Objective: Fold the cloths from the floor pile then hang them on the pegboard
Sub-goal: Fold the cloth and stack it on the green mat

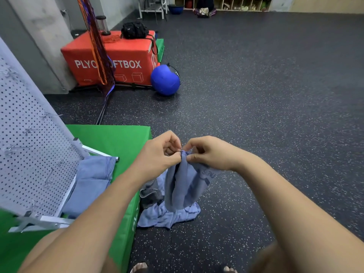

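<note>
Both the left hand (163,154) and the right hand (208,154) are being pinched onto the top edge of a blue-grey fabric cloth (183,186), dangled over the crumpled pile of blue cloths (169,216) on the black speckled rubber floor (256,95). Left, a white perforated pegboard (29,154) is being supported by a green padded box (110,138).

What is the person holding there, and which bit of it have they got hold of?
A blue cloth, pinched at its bunched top edge by both the left hand and the right hand; the rest hangs down.
</note>
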